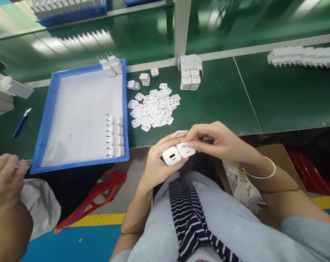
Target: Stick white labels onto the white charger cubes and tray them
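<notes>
Two white charger blocks lie side by side in my left hand (161,156), its fingers wrapped round them. The left block (171,156) faces up with a dark slot and a smaller slot. My right hand (211,140) pinches a white cover plate (186,149) with printed letters at the end of the right block; whether it is seated cannot be made out. Another white plate (179,134) sits by my left fingers. A heap of loose white plates (155,107) lies on the green table (219,98) beyond my hands.
On the left, a blue-rimmed tray (128,127) holds several white chargers (116,141). A blue knife (22,123) lies farther left. Stacked blocks (190,74) stand behind, a charger row (304,56) at back right. Another person's hand (7,174) is at the left edge.
</notes>
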Demonstrator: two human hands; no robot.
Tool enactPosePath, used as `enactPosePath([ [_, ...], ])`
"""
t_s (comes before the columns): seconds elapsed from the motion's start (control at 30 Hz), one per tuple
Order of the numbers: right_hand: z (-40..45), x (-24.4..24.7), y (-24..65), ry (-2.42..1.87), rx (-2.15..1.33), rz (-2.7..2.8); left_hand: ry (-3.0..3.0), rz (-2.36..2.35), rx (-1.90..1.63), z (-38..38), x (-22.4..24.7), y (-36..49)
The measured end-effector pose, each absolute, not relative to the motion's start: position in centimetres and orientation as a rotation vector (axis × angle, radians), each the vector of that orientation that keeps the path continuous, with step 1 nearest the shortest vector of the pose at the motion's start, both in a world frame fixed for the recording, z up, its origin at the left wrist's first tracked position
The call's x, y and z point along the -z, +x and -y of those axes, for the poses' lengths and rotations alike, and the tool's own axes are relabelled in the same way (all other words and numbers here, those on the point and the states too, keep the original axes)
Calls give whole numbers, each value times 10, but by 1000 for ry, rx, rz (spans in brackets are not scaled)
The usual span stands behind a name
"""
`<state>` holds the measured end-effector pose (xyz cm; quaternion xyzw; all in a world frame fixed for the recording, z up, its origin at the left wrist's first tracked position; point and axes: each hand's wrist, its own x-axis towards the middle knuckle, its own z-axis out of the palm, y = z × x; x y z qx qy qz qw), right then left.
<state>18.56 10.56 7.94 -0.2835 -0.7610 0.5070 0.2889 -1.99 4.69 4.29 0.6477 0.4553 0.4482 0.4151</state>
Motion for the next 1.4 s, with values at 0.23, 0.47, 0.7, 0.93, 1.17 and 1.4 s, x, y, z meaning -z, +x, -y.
enactPosePath([
  [0.23,-107,-83,188,-784,-1375,2116,1677,-1162,-1099,-45,-43,-20],
  [0.47,-107,-89,187,-810,-1370,2159,1678,-1165,-1098,-45,-43,-21],
  [0.7,-109,-92,188,-827,-1443,2166,1707,-1172,-1078,-45,-41,-21],
  [0.93,-110,-88,189,-882,-1468,2172,1719,-1176,-1077,-45,-43,-19],
  [1.17,-107,-90,189,-928,-1481,2154,1726,-1152,-1080,-46,-44,-18],
  [1.4,-91,-61,186,-1029,-1493,1834,1676,-1097,-1099,-44,-35,-15],
])
